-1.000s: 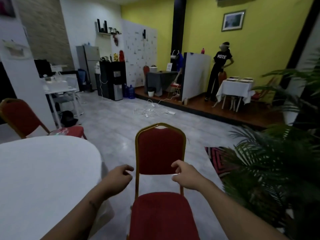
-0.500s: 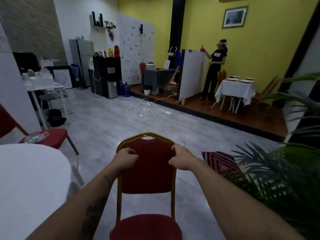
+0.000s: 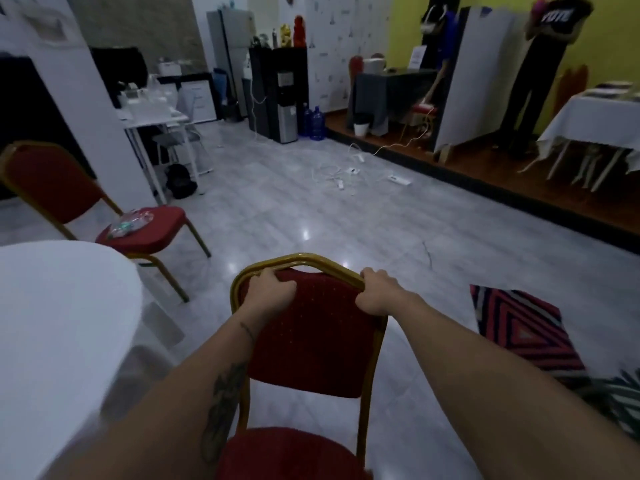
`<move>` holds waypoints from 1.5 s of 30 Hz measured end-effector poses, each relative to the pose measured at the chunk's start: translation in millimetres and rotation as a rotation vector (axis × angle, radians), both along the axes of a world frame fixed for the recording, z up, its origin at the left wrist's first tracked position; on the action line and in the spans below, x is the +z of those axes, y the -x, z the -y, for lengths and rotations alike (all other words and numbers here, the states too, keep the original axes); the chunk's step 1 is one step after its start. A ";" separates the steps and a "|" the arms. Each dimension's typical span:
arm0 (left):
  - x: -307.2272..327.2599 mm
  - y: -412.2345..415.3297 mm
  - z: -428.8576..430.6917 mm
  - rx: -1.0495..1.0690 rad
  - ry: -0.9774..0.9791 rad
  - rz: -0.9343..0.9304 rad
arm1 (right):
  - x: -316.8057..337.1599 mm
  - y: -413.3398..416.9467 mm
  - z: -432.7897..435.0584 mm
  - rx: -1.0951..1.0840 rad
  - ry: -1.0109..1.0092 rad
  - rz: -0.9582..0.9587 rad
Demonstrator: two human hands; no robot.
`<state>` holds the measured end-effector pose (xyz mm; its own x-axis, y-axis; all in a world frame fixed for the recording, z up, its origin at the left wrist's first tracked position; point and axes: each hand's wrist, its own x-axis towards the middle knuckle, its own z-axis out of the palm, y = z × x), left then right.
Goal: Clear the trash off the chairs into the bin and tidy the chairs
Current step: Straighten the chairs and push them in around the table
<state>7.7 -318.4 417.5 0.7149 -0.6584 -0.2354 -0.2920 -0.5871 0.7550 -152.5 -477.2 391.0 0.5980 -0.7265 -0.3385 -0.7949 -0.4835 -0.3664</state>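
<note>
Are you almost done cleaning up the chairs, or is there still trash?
Not done yet. The near chair has no trash on the part of its seat that shows. Right now the left hand and right hand grip its backrest top, likely to tidy it. Still left: the clear plastic trash lying on the far chair by the white table. No bin is clearly in view.

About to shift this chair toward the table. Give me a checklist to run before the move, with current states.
1. Left hand gripping the near chair backrest: ok.
2. Right hand gripping its top rail: ok.
3. Near chair's seat free of trash: cannot tell, mostly out of frame.
4. Floor beside the white table free: ok.
5. Far chair cleared: not ok, plastic wrapper on its seat.
6. Bin located: cannot tell.
</note>
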 end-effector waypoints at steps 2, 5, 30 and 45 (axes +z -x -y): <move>-10.9 1.1 30.1 0.115 -0.048 -0.080 | -24.4 -4.8 26.7 0.057 -0.007 0.023; -24.8 7.0 61.7 0.255 -0.078 -0.180 | -47.6 -4.4 45.9 0.093 0.035 0.087; -58.8 49.5 104.7 -0.037 -0.001 -0.205 | -74.2 64.6 15.2 0.080 0.123 0.081; -97.5 122.5 -135.8 -0.162 -0.103 -0.236 | -53.0 77.3 -153.1 -0.140 -0.095 0.030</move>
<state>-114.8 -182.6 320.1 0.5198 -0.7239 -0.4536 -0.2120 -0.6237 0.7524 -229.8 -324.1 338.0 0.5044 -0.7687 -0.3932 -0.8398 -0.3310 -0.4304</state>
